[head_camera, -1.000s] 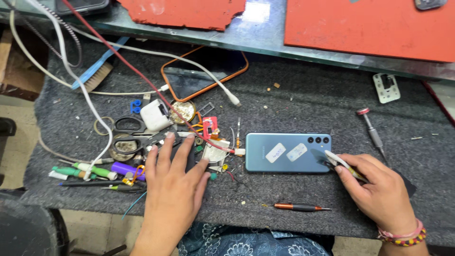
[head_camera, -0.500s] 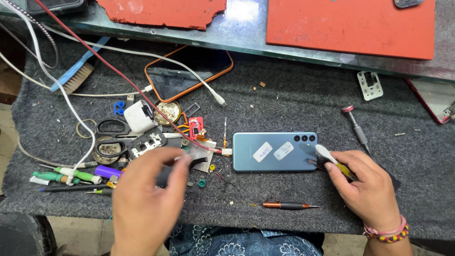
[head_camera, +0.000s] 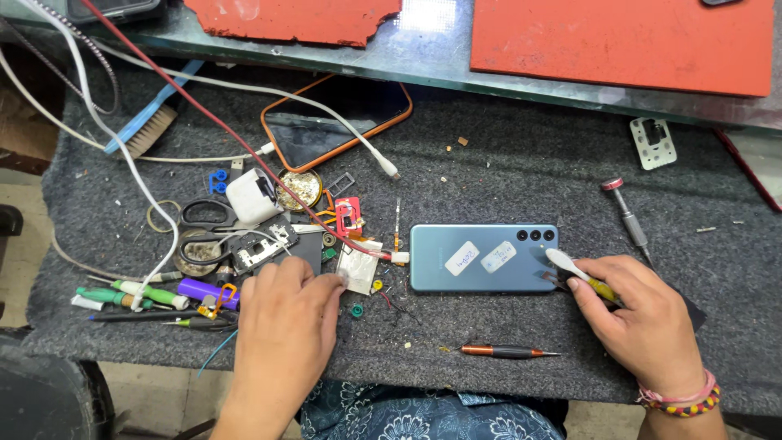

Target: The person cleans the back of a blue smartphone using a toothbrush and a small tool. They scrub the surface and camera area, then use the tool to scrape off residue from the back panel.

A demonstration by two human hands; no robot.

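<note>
A blue-grey phone lies back-up on the dark felt mat, with two white stickers on it. My right hand grips a white-tipped, yellow-handled prying tool whose tip rests at the phone's right end by the camera lenses. My left hand lies flat on the mat, fingers together, its fingertips touching a small silver metal plate in the heap of loose parts left of the phone. A cable plugs into the phone's left end.
An orange-cased phone lies face-up at the back. Scissors, a white charger, small parts and pens crowd the left. A screwdriver lies near the front edge, another at right. Red mats sit on the rear shelf.
My left hand lifted off the mat, moved left, and has come back down on the loose parts. The right hand stayed at the phone's right end with the tool.
</note>
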